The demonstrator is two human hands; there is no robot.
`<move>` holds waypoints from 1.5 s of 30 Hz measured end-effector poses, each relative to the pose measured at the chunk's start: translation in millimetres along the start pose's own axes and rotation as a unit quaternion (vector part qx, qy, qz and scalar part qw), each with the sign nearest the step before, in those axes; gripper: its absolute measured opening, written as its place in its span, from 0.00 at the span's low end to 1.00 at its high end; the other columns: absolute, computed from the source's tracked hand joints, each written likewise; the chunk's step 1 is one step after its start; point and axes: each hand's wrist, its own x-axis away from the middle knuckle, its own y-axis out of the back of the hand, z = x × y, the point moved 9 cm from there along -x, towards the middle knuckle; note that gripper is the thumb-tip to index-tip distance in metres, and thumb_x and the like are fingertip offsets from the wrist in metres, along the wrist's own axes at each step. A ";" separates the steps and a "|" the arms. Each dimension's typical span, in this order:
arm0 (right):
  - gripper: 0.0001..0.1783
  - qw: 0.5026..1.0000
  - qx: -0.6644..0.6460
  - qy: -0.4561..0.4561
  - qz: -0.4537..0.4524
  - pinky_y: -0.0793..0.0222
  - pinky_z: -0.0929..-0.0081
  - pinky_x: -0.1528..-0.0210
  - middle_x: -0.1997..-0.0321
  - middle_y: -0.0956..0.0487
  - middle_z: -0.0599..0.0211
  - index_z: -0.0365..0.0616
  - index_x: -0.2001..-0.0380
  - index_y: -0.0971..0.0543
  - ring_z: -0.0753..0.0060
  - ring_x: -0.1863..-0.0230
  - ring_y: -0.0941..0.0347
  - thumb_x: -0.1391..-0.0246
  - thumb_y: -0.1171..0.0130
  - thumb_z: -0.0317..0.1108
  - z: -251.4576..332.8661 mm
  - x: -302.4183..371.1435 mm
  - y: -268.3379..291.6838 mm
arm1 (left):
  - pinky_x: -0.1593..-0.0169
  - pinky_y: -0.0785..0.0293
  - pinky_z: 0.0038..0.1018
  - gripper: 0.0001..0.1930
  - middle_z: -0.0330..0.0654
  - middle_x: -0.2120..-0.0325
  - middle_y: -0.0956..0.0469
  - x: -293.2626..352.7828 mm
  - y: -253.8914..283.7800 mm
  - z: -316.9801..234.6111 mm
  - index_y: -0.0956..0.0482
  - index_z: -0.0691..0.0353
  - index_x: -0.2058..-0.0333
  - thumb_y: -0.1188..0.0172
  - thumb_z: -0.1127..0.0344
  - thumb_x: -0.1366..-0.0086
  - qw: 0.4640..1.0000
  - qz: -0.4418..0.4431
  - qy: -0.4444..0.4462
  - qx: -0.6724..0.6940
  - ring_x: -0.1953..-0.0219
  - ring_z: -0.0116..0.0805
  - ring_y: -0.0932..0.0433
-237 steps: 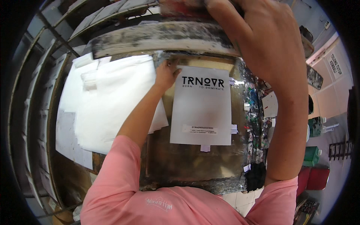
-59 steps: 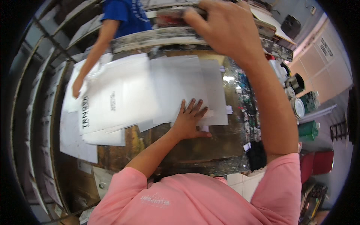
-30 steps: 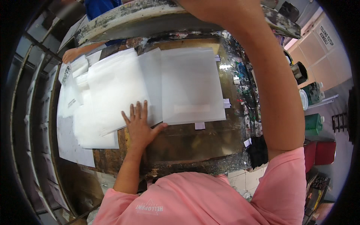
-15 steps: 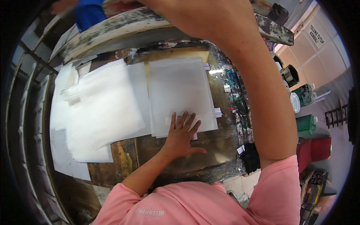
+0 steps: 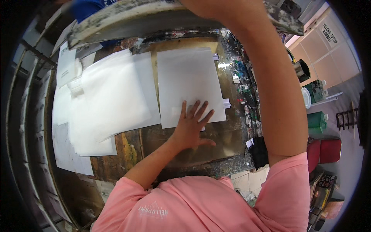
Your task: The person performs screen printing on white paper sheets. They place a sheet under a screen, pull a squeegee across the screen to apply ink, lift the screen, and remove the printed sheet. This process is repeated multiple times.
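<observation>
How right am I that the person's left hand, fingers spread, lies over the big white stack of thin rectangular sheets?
Not quite: the head view shows the left hand, fingers spread, over the lower edge of the translucent grey rectangular sheet, right of the big white stack.

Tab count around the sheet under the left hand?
3: upper tab and lower tab right of the sheet, bottom tab mostly covered by the left hand; more may be hidden.

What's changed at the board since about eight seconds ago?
A blank sheet lies where a printed one lay; a printed sheet now lies at far left. The left hand, spread open, moved from the far corner to the near edge. The frame and right arm stay raised.
</observation>
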 end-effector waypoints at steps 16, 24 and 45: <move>0.24 0.945 -0.119 -0.072 0.296 0.25 0.52 0.48 0.55 0.15 0.59 0.48 0.51 0.14 0.48 0.53 0.19 0.40 0.30 0.55 39.2 302.2 -174.0 | 0.41 0.33 0.47 0.61 0.44 0.55 0.24 174.6 82.9 108.3 0.19 0.59 0.35 0.11 0.36 0.71 0.914 -0.158 0.371 -0.036 0.47 0.49 0.26; 0.29 0.981 -0.075 -0.013 0.176 0.22 0.55 0.55 0.53 0.19 0.62 0.46 0.45 0.17 0.53 0.54 0.22 0.47 0.24 0.48 1.0 254.5 -230.8 | 0.39 0.41 0.49 0.67 0.42 0.57 0.27 184.2 62.5 121.8 0.19 0.63 0.35 0.16 0.25 0.74 0.920 -0.126 0.372 -0.006 0.48 0.45 0.28; 0.24 0.990 -0.014 0.034 0.139 0.20 0.50 0.60 0.62 0.18 0.63 0.53 0.59 0.18 0.52 0.57 0.17 0.36 0.36 0.62 -108.5 109.9 -330.0 | 0.31 0.27 0.41 0.71 0.54 0.40 0.24 209.3 47.6 125.3 0.42 0.71 0.22 0.17 0.35 0.56 0.911 -0.170 0.347 0.140 0.36 0.48 0.24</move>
